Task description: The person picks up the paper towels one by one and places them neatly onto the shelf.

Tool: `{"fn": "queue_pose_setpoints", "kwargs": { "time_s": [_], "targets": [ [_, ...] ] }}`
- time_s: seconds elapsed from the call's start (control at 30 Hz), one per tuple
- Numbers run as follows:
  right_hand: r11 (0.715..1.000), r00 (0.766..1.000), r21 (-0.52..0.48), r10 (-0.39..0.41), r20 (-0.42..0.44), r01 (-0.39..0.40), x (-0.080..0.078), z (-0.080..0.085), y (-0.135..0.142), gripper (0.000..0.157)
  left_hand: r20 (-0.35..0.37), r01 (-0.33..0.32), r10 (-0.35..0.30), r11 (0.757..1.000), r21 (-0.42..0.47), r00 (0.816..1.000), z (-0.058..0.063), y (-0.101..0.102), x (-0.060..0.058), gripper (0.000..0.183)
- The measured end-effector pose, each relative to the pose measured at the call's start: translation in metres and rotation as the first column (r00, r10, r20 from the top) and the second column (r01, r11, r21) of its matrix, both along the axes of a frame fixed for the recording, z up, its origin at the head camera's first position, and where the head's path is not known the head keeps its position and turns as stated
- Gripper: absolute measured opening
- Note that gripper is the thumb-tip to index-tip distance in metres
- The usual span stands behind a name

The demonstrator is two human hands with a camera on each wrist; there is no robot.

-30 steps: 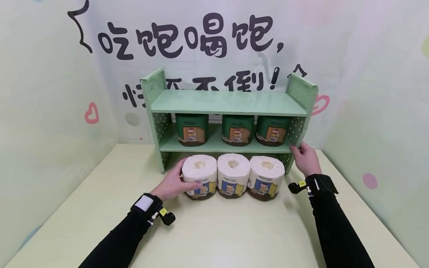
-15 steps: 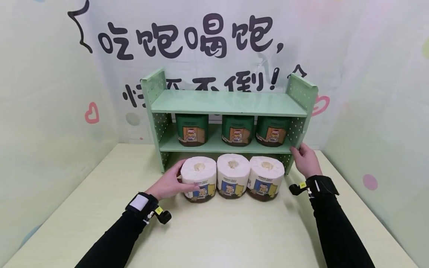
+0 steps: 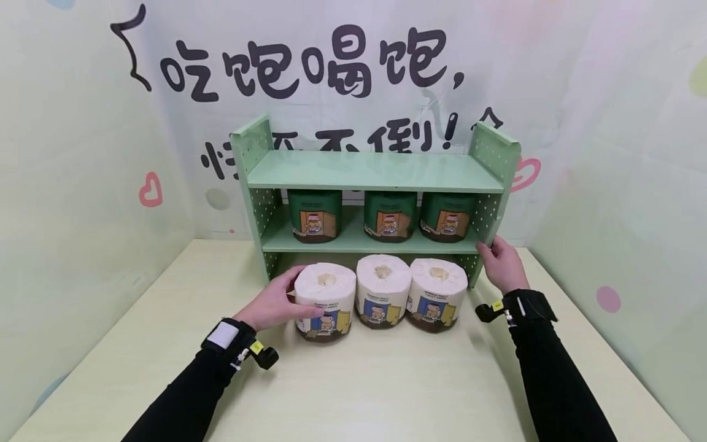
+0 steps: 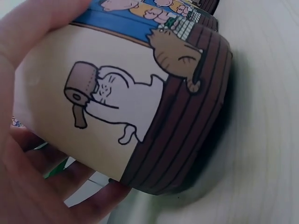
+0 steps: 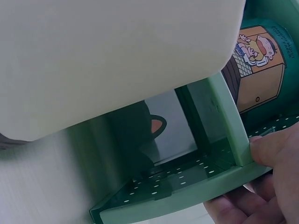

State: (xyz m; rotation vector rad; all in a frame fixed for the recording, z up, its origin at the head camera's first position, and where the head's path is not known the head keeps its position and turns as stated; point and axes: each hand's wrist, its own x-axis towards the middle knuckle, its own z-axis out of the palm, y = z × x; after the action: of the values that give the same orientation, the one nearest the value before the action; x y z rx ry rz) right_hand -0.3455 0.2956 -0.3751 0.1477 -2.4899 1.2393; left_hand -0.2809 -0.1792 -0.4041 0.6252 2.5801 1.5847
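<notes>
My left hand [image 3: 276,306] grips the leftmost white toilet roll [image 3: 324,307], thumb across its printed front and fingers round the far side. In the left wrist view this toilet roll [image 4: 117,88] stands tilted in the frame, its brown base close to the table. It sits a little nearer than the middle toilet roll [image 3: 383,291] and the right one [image 3: 438,294], which stand side by side before the shelf. At the right, my right hand [image 3: 505,268] holds the side panel of the green shelf [image 3: 375,172], with the thumb at the front edge by the middle board.
On the shelf's middle board stand three green-wrapped rolls, a left one [image 3: 313,215], a centre one [image 3: 390,216] and a right one [image 3: 447,217]. A printed backdrop [image 3: 353,116] hangs behind. Pale table surface [image 3: 375,387] lies in front of the rolls.
The left hand has drawn the leftmost toilet roll towards the person and slightly left, out of line with the other two. The right hand keeps its hold on the shelf.
</notes>
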Motion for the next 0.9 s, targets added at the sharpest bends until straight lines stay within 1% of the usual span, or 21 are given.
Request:
{"fn": "queue_pose_setpoints", "kwargs": {
  "time_s": [0.13, 0.23, 0.4, 0.53, 0.73, 0.8, 0.9],
  "targets": [
    [1.0, 1.0, -0.004, -0.001, -0.003, 0.001, 0.002, -0.001, 0.003, 0.042, -0.006, 0.024, -0.024, 1.0, 0.014, 1.0, 0.004, -0.001, 0.001, 0.089],
    [1.0, 1.0, -0.008, -0.006, -0.005, 0.006, 0.003, -0.002, 0.004, 0.042, -0.007, 0.038, -0.038, 0.998, 0.04, 0.999, 0.007, -0.002, 0.0, 0.088],
    [1.0, 1.0, -0.018, -0.014, -0.006, 0.014, 0.002, -0.002, 0.003, 0.04, -0.002, 0.057, -0.057, 0.993, 0.106, 0.998, 0.014, -0.004, 0.0, 0.087],
    [1.0, 1.0, -0.027, -0.013, -0.007, 0.013, -0.001, -0.001, 0.0, 0.041, -0.01, 0.084, -0.083, 0.986, 0.147, 0.996, 0.02, -0.005, 0.002, 0.085],
    [1.0, 1.0, -0.023, -0.01, -0.001, 0.01, -0.006, -0.001, -0.002, 0.041, -0.059, 0.131, -0.122, 0.971, 0.201, 0.991, 0.029, -0.003, 0.005, 0.082],
    [1.0, 1.0, -0.023, -0.017, 0.004, 0.017, -0.006, -0.001, -0.002, 0.041, -0.077, 0.146, -0.133, 0.967, 0.21, 0.988, 0.033, -0.001, 0.006, 0.082],
    [0.999, 1.0, -0.031, -0.024, 0.005, 0.024, -0.006, -0.003, -0.001, 0.041, -0.092, 0.152, -0.135, 0.966, 0.21, 0.986, 0.039, 0.005, 0.009, 0.082]
  ]
}}
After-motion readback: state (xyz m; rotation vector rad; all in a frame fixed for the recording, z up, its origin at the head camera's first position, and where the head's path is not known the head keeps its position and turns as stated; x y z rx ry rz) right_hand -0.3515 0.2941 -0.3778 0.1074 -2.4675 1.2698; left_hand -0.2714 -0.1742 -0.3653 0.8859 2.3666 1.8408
